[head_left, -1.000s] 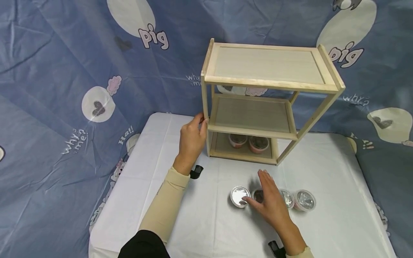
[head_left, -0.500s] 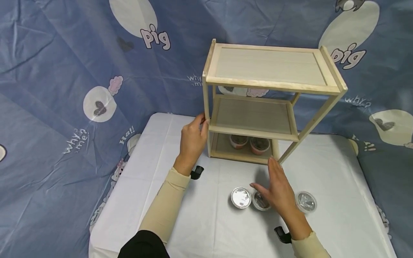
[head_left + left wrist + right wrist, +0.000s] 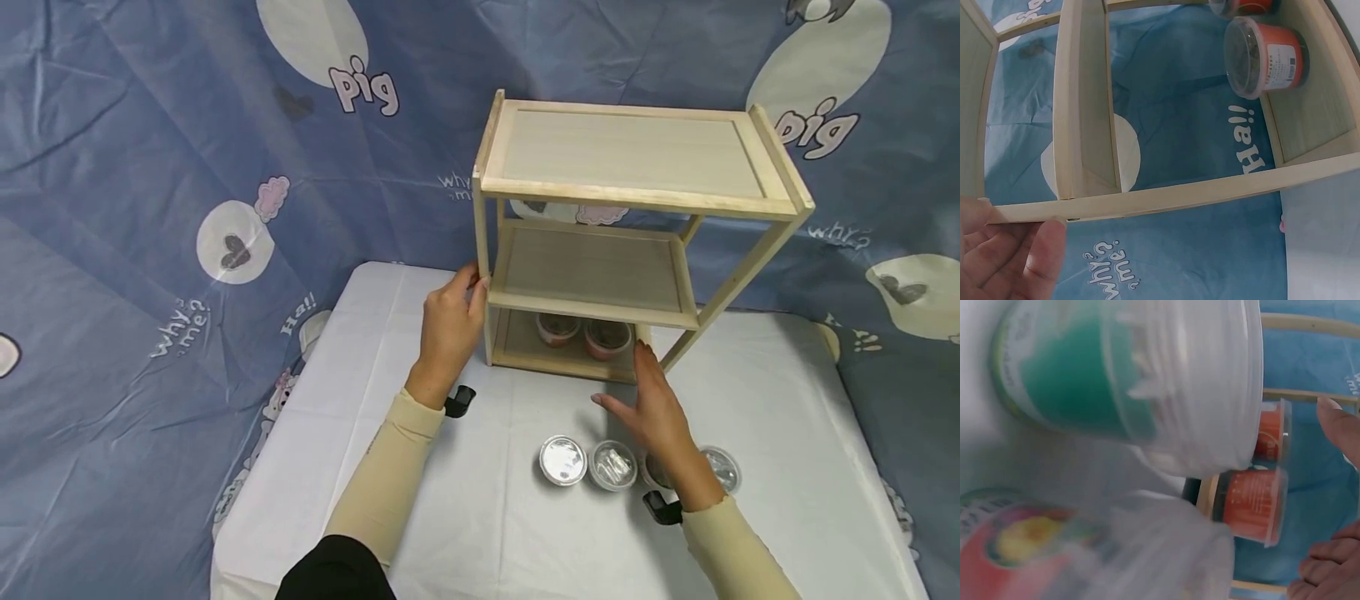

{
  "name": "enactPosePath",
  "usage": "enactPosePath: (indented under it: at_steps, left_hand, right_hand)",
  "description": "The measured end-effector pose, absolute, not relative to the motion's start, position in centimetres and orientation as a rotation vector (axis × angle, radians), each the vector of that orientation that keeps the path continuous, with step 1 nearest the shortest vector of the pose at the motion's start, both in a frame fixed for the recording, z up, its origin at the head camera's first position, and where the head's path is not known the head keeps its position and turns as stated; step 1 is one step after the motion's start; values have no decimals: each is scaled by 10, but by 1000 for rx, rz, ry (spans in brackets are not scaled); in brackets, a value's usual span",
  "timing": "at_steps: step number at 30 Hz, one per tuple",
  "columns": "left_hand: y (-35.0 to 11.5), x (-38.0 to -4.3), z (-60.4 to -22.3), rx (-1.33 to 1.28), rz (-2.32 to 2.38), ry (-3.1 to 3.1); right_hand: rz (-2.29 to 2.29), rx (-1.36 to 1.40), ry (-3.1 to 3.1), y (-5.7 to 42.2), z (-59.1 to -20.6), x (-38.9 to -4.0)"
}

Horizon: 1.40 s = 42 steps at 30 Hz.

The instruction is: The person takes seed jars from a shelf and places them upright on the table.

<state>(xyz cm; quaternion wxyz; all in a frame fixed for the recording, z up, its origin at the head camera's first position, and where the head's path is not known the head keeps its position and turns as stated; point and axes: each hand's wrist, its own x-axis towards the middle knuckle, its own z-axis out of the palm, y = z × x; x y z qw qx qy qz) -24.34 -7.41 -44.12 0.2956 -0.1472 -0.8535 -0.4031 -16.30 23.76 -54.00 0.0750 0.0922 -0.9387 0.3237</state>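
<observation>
1. The shelf (image 3: 637,155) is pale wood with flat tiers; round clear-plastic tubs (image 3: 613,465) stand on white cloth (image 3: 465,517).
2. The right wrist (image 3: 697,487) partly hides two tubs; close-up labels (image 3: 1066,375) blur.
3. The left hand (image 3: 452,327) pinches the shelf's left post (image 3: 481,225).
4. The right hand (image 3: 660,417), empty with thumb spread, is near two orange tubs (image 3: 608,338) on the bottom tier (image 3: 555,362); shelf contact is unclear.

A blue curtain (image 3: 127,200) hangs at the back and both sides, wrinkled in places, printed with pale round shapes (image 3: 315,37), dark hearts (image 3: 236,252), pink clouds (image 3: 272,198) and lettering (image 3: 363,86) reading "pig". A white tablecloth (image 3: 457,525) shows faint creases.
</observation>
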Motion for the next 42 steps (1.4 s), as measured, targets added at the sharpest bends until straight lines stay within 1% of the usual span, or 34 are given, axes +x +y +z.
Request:
enactPosePath:
  at_steps: [8, 15, 26, 31, 42]
  left_hand:
    - [-73, -243, -442, -386, -1079, -2274]
    - [-73, -243, -441, -393, -1077, -2273]
    - [-73, -243, -442, -396, -1082, -2275]
    - [-74, -244, -440, -402, -1068, -2271]
    - [-73, -243, -441, -411, -1061, -2279]
  right_hand:
    - [927, 340, -2753, 239, -536, -194]
    - [875, 250, -2854, 236, -535, -214]
    - [926, 120, -2886, 233, -540, -234]
    - [933, 105, -2894, 229, -540, -244]
    - [955, 37, -2942, 231, -538, -253]
